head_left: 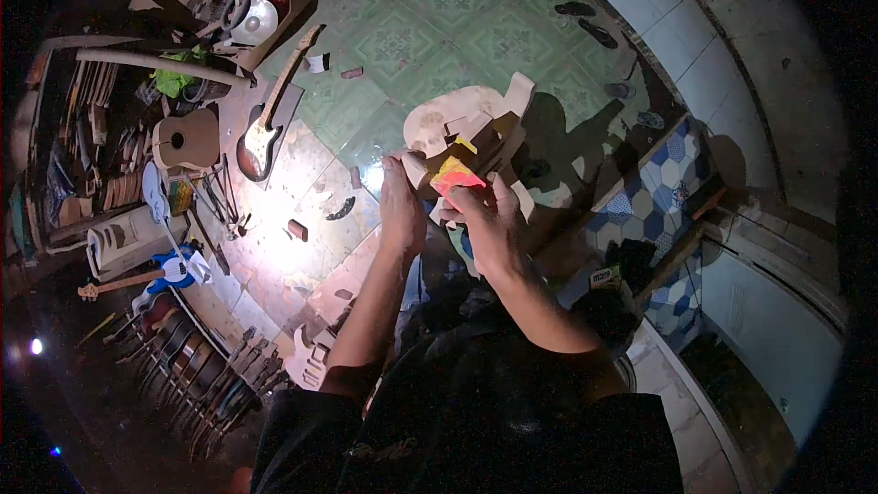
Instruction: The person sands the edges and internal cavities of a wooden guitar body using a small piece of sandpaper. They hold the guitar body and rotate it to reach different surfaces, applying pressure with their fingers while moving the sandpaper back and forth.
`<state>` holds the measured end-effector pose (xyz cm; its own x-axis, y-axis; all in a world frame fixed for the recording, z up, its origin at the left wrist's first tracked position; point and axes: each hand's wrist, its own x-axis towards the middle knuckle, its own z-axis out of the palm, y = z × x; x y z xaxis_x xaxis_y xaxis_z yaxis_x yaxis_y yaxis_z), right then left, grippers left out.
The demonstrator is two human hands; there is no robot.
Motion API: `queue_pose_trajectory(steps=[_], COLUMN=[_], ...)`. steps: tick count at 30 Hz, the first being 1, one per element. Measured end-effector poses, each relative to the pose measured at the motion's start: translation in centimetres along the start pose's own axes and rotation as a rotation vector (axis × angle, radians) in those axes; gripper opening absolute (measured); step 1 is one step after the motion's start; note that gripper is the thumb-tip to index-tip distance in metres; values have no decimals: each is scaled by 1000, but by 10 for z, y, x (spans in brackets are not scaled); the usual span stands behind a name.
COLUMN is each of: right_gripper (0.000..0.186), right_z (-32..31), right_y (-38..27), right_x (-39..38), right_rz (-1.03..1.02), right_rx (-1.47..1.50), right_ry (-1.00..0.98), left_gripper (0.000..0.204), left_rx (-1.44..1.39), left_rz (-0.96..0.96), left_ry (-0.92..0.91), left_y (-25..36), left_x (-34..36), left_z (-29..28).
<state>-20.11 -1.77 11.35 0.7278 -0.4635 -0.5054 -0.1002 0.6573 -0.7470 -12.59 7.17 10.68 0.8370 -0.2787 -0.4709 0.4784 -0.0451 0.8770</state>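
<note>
Guitar body (445,112) lay before the person, shaped but apparently unpainted and neckless; the right hand (494,221) gripped a block (455,177) over it, the left hand (401,210), outstretched and seemingly empty, beside it.

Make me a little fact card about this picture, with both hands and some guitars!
Right hand: holding a small red-and-yellow piece, material unclear
Left hand: beside a pale, curved wooden body; can't tell if touching
Guitars, left side: brown sunburst electric guitar; brown wooden acoustic body with round hole
Floor, top middle: green patterned tiles
</note>
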Motion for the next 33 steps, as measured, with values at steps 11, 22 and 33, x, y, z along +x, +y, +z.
queue_pose_trajectory(steps=[11, 22, 33], right_gripper=[25, 27, 34], right_z=[9, 0, -73], right_y=[-13, -29, -28], right_x=[-11, -7, -11], right_rz=[-4, -80, -54], right_rx=[60, 185, 125], right_ry=[6, 27, 120], left_gripper=[50, 53, 58], left_rx=[516, 92, -100], left_rz=[262, 62, 44], left_ry=[9, 14, -34], left_y=[-16, 0, -19], left_x=[-2, -4, 47], left_z=[-6, 1, -46])
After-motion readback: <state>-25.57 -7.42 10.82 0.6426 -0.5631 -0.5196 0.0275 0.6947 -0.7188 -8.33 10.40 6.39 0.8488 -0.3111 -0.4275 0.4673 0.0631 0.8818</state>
